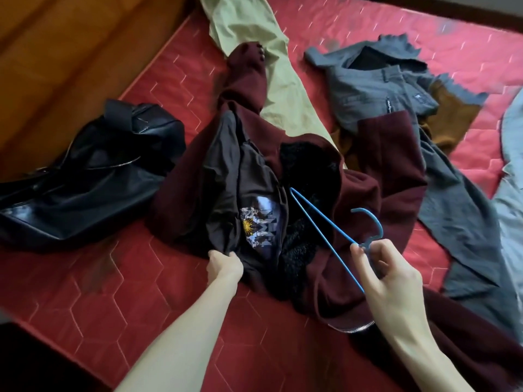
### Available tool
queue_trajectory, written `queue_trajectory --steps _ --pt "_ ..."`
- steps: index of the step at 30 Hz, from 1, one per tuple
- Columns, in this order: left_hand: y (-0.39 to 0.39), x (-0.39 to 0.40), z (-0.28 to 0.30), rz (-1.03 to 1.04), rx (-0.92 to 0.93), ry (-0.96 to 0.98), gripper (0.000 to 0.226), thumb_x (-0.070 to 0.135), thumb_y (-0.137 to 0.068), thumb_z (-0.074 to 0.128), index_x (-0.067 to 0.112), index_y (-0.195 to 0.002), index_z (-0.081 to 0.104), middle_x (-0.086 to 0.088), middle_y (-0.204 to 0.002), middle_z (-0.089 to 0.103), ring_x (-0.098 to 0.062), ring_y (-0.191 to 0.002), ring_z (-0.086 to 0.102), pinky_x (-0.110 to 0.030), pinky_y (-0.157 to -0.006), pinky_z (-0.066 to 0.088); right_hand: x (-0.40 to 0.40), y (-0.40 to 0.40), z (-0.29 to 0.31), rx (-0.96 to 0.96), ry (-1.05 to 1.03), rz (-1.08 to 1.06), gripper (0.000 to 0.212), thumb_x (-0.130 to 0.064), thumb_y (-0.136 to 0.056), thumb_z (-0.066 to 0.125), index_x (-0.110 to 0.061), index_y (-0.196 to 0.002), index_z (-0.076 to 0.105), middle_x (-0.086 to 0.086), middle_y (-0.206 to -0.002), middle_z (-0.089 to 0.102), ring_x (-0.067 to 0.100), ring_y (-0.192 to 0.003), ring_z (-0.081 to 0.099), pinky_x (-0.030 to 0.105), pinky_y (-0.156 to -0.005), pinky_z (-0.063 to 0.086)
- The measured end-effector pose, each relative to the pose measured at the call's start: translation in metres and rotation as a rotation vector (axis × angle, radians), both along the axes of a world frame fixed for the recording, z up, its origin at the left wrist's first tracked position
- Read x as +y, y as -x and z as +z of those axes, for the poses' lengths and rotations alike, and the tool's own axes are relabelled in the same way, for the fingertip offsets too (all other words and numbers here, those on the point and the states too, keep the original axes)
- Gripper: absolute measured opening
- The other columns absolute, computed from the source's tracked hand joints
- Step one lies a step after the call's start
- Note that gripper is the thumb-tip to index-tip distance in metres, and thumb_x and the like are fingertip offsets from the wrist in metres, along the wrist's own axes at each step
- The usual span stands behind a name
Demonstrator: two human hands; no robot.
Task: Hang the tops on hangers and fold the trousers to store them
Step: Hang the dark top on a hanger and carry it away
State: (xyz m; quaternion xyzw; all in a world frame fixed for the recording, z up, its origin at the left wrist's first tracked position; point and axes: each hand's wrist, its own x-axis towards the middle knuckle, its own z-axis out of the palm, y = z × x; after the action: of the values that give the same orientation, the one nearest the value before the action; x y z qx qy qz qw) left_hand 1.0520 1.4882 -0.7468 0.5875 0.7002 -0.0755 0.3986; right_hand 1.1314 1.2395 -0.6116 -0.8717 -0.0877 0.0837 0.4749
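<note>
A black T-shirt (249,199) with a printed graphic lies on top of a maroon jacket (376,176) with black fleece lining, in the middle of the red mattress (85,284). My left hand (225,265) pinches the T-shirt's lower edge. My right hand (387,275) holds a blue hanger (334,233) by its neck, just under the hook. The hanger's far tip rests against the T-shirt's right side. Grey trousers (376,89) lie spread at the upper right, and pale green trousers (254,32) stretch toward the top.
A black leather bag (85,176) sits on the mattress at the left. A mustard garment (450,120) lies under the grey trousers. Light grey fabric (512,154) lies at the right edge. A wooden floor (56,46) runs along the upper left.
</note>
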Motion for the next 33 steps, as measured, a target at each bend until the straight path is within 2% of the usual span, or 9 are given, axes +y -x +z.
queue_trajectory --steps 8,11,15,18,21,24,26,29,33 --pt "0.011 0.002 0.059 -0.084 -0.308 -0.093 0.059 0.006 -0.083 0.073 0.005 -0.139 0.052 -0.02 -0.131 0.064 -0.039 -0.118 0.061 -0.046 -0.104 0.051 0.012 0.003 0.021 0.017 -0.002 -0.029 0.015 -0.027 -0.1 0.069 -0.029 -0.087 0.061 -0.01 -0.079 0.069 0.018 -0.066 0.064 0.031 -0.064 0.049" --pt "0.006 -0.005 0.097 -0.192 -0.39 -0.062 0.073 0.004 -0.083 0.075 0.011 -0.151 0.048 -0.005 -0.138 0.062 -0.02 -0.115 0.061 -0.029 -0.102 0.047 0.021 0.002 0.042 0.03 -0.002 -0.013 0.011 -0.029 -0.1 0.068 -0.032 -0.093 0.059 -0.008 -0.079 0.069 0.022 -0.068 0.066 0.043 -0.067 0.054" --pt "0.001 -0.01 0.157 -0.33 -0.483 -0.03 0.084 0.006 -0.082 0.075 0.011 -0.158 0.038 0.002 -0.148 0.057 -0.015 -0.129 0.058 -0.032 -0.112 0.046 0.031 0.001 0.081 0.071 0.065 0.058 0.02 -0.022 -0.095 0.069 -0.035 -0.105 0.058 -0.007 -0.078 0.068 0.017 -0.066 0.063 0.048 -0.069 0.055" --pt "-0.004 -0.004 0.214 -0.491 -0.521 -0.058 0.049 0.003 -0.075 0.075 0.024 -0.119 0.067 0.044 -0.088 0.063 0.01 -0.082 0.055 0.0 -0.076 0.043 0.039 -0.001 0.117 0.109 0.14 0.117 0.035 -0.018 -0.089 0.071 -0.038 -0.114 0.057 -0.008 -0.084 0.069 0.014 -0.074 0.065 0.045 -0.075 0.055" --pt "-0.01 -0.001 0.279 -0.748 -0.539 -0.014 0.043 0.014 -0.065 0.07 0.048 -0.077 0.048 0.055 -0.069 0.051 0.016 -0.067 0.051 0.003 -0.068 0.039 0.05 -0.008 0.153 0.098 0.174 0.207 0.054 -0.01 -0.081 0.068 -0.039 -0.126 0.057 -0.014 -0.098 0.071 0.01 -0.086 0.067 0.039 -0.081 0.055" --pt "-0.012 0.006 0.339 -0.973 -0.572 0.075 0.058 0.017 -0.063 0.065 0.062 -0.1 0.064 0.043 -0.094 0.065 0.024 -0.085 0.052 0.002 -0.072 0.037 0.065 -0.019 0.185 0.066 0.103 0.327 0.065 -0.007 -0.076 0.062 -0.036 -0.134 0.058 -0.031 -0.101 0.065 -0.003 -0.091 0.064 0.032 -0.087 0.052" --pt "-0.013 0.011 0.377 -1.092 -0.616 0.148 0.056 0.009 -0.065 0.065 0.037 -0.112 0.07 0.013 -0.114 0.076 0.007 -0.098 0.057 -0.008 -0.078 0.041 0.077 -0.023 0.208 0.092 -0.029 0.447 0.066 -0.002 -0.079 0.062 -0.031 -0.138 0.058 -0.025 -0.107 0.068 -0.003 -0.097 0.065 0.033 -0.093 0.053" --pt "-0.014 0.013 0.439 -1.224 -0.665 0.123 0.041 0.003 -0.064 0.063 0.015 -0.103 0.068 -0.014 -0.101 0.074 -0.014 -0.086 0.06 -0.05 -0.08 0.052 0.098 -0.026 0.244 0.137 -0.135 0.616 0.067 -0.001 -0.073 0.065 -0.022 -0.137 0.062 -0.001 -0.118 0.074 0.02 -0.112 0.071 0.044 -0.1 0.055" --pt "-0.011 0.012 0.497 -1.256 -0.683 -0.001 0.026 0.003 -0.066 0.063 0.004 -0.091 0.058 -0.02 -0.084 0.06 -0.016 -0.079 0.054 -0.05 -0.076 0.047 0.109 -0.03 0.281 0.028 0.088 0.613 0.029 -0.014 -0.072 0.075 -0.022 -0.099 0.073 0.0 -0.088 0.074 0.024 -0.091 0.07 0.05 -0.084 0.056"
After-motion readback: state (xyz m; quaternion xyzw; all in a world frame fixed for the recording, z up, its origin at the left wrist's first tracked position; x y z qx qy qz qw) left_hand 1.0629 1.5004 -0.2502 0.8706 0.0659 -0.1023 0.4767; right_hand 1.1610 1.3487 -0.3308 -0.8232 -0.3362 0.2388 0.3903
